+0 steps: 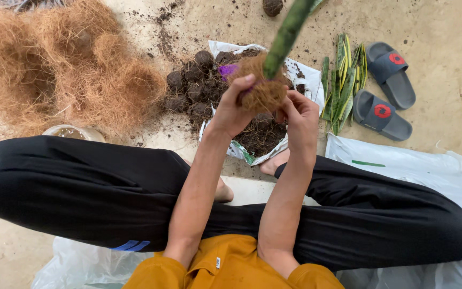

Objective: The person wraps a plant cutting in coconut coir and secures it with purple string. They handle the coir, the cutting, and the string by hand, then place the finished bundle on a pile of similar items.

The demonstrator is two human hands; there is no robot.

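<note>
Both hands grip one brown coir-wrapped root ball [263, 88] | left hand [232, 109] clasps its left side | right hand [299, 115] pinches right | green leaf [287, 35] axis points far, over soil sack [263, 136]

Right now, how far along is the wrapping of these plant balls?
Done: a cluster of dark soil balls sits formed on the white bag. In hand: the left hand and right hand press a coir-wrapped ball with a green leaf rising from it. Left: loose snake plant cuttings and the coir pile.
</note>
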